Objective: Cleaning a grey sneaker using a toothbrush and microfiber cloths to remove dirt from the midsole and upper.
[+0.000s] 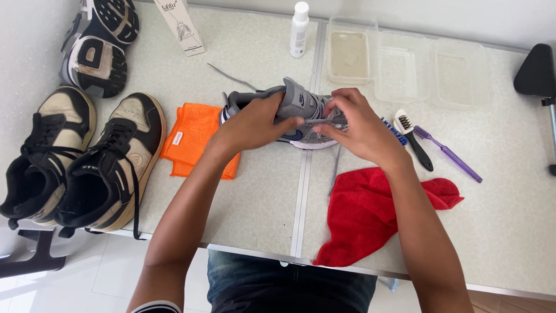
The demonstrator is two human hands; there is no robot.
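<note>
A grey mesh sneaker [301, 103] lies on its side at the middle of the table [255, 197]. My left hand [255, 123] grips its heel and tongue area. My right hand [353, 124] pinches a grey shoelace [336, 162] at the eyelets, and the lace's loose end hangs down toward the red cloth [370, 214]. Another grey lace [231, 76] lies on the table behind the sneaker.
An orange cloth [191, 136] lies left of the sneaker. A pair of black-and-cream sneakers [81, 156] and upturned shoes [101, 43] sit at the left. Brushes [417, 142], a purple toothbrush [449, 153], clear tubs [399, 66], a white bottle [299, 29] and a box [180, 24] stand behind.
</note>
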